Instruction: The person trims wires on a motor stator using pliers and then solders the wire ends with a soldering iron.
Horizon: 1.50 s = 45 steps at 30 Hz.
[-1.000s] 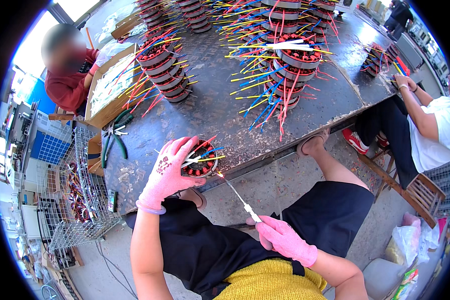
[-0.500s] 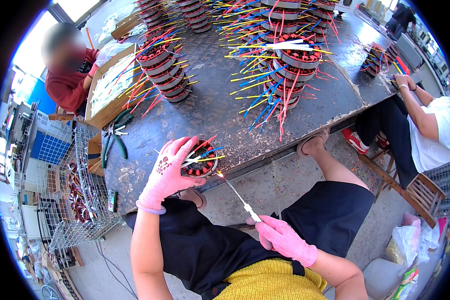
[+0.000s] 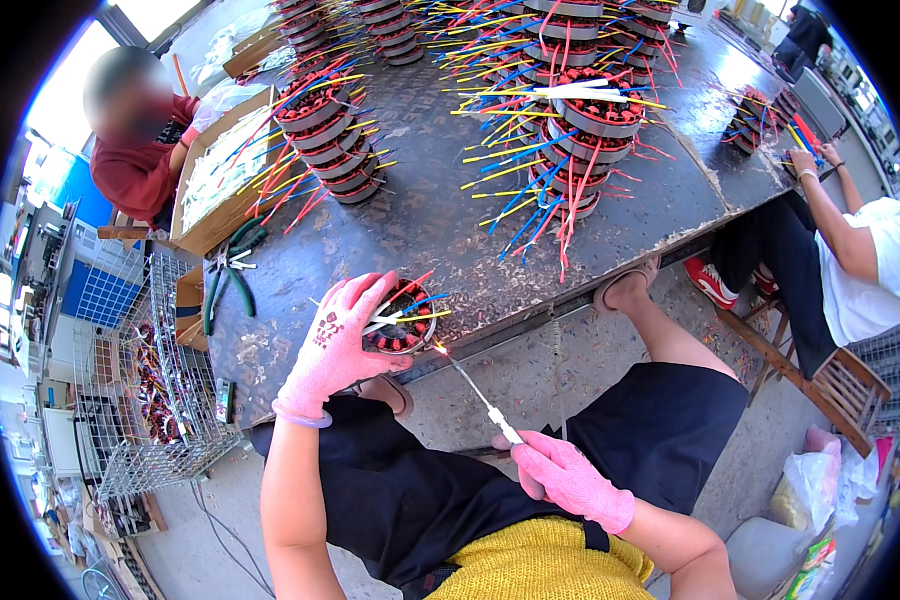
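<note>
Motor stator (image 3: 402, 322) with red, yellow and blue wires sits at the near edge of the dark worktable (image 3: 430, 215), centre-left of frame. Left hand (image 3: 338, 343), pink glove, fingers curled over its rim, gripping it. Right hand (image 3: 568, 477), pink glove, lower centre, fingers pinched round a thin soldering tool (image 3: 478, 392); tip glows right at the stator. Stacks of stators (image 3: 332, 140) fill the upper frame. Green pliers (image 3: 228, 275) left. Wire basket (image 3: 140, 385) lower left.
</note>
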### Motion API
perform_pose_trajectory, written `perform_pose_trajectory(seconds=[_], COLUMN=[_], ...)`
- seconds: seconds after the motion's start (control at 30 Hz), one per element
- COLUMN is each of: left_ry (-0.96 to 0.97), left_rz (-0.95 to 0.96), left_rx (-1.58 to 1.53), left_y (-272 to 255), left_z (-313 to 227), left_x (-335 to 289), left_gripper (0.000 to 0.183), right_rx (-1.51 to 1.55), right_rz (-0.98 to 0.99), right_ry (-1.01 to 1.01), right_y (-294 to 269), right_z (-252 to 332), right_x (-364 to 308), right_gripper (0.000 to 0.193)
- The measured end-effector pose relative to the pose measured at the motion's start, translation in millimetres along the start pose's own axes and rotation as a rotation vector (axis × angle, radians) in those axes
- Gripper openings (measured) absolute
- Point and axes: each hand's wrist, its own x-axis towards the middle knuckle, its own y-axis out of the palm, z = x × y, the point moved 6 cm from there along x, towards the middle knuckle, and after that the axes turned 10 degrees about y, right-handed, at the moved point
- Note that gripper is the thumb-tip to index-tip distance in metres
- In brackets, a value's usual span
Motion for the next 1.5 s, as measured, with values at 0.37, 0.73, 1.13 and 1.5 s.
perform_pose_trajectory(seconds=[0.37, 0.73, 1.13, 1.5], left_ry=[0.011, -0.617, -0.509, -0.487], left_rz=[-0.032, -0.368, -0.409, -0.561], left_rx=[0.045, -1.418, -1.946, -1.995], left_y=[-5.0, 100.2, 137.8, 149.2], left_z=[-1.0, -98.3, -154.2, -155.3], left_x=[-6.1, -76.4, -54.0, -58.0], left_gripper=[0.096, 0.047, 0.048, 0.04], right_rx=[0.07, 0.17, 0.215, 0.215], right_rz=[0.01, 0.16, 0.218, 0.225], right_ry=[0.007, -0.008, -0.08, -0.108], right_y=[-4.8, 6.1, -4.2, -6.1], right_z=[5.6, 32.7, 29.8, 25.3], right_x=[-7.0, -35.3, -44.1, -44.2], right_gripper=[0.039, 0.04, 0.038, 0.036])
